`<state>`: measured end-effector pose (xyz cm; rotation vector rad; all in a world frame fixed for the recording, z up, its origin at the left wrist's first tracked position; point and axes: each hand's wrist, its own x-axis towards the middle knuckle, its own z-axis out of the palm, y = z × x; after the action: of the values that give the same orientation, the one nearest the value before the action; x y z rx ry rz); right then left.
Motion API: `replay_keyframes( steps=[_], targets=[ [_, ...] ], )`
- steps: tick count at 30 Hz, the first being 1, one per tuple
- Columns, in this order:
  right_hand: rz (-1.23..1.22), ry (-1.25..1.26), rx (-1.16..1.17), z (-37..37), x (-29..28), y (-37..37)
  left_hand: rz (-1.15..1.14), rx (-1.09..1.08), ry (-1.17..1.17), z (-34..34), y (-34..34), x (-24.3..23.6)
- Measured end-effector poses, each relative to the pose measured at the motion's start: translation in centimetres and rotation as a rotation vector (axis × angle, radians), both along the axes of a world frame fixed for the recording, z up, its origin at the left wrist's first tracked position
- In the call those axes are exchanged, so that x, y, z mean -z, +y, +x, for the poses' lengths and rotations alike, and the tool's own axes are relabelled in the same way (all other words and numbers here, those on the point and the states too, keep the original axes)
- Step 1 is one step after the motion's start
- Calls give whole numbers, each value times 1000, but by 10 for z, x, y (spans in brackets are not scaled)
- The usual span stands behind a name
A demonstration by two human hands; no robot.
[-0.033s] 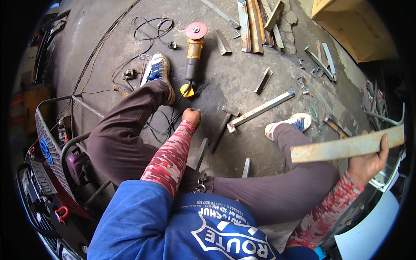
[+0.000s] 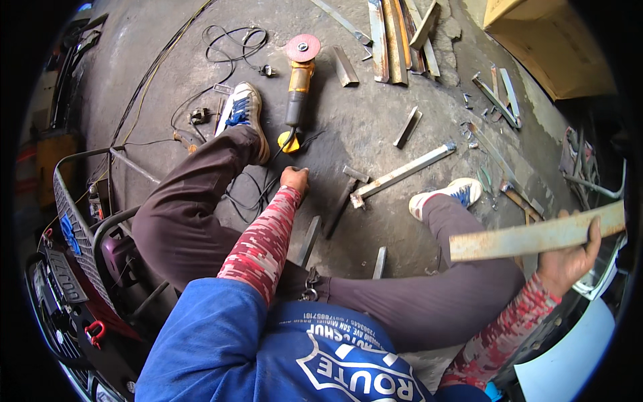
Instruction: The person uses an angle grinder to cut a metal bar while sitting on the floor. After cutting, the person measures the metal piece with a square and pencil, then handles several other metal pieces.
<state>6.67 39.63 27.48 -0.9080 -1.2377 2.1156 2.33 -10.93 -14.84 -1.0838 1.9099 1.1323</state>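
Note:
My right hand (image 2: 564,264) grips a long, pale metal bar (image 2: 519,240) with rust stains, raised over my right knee; its far end runs toward the picture's right rim. Between my legs my left hand (image 2: 295,179) is closed in a fist, and whatever it may hold is hidden beneath it. Ahead of that fist lies an orange and black angle grinder (image 2: 299,84) with a pinkish-red disc. To the right of the fist are a short dark bar (image 2: 342,206) and a longer rusty square tube (image 2: 405,173) on the floor.
Several rusty metal bars (image 2: 395,47) lie at the far side, near a cardboard box (image 2: 549,47). Black cables (image 2: 231,47) curl across the left floor. A metal frame with mesh (image 2: 74,208) stands close on my left. A white panel (image 2: 569,355) is at the lower right.

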Motion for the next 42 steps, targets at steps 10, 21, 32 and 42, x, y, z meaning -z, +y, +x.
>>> replay_keyframes(
  steps=[10, 21, 32, 42],
  targets=[
    [-141, 3, -371, -32, -4, 5, -322, -607, 152, -77, 5, 85],
    [-270, 171, -542, -52, -2, -12, 298, -210, 205, -55, 110, -42],
    [-139, 584, -784, -82, -4, -72, 576, -89, 819, -99, -26, -353],
    [-27, 221, -477, -99, 21, -108, 255, -380, 957, -64, -203, -332]
  ],
)
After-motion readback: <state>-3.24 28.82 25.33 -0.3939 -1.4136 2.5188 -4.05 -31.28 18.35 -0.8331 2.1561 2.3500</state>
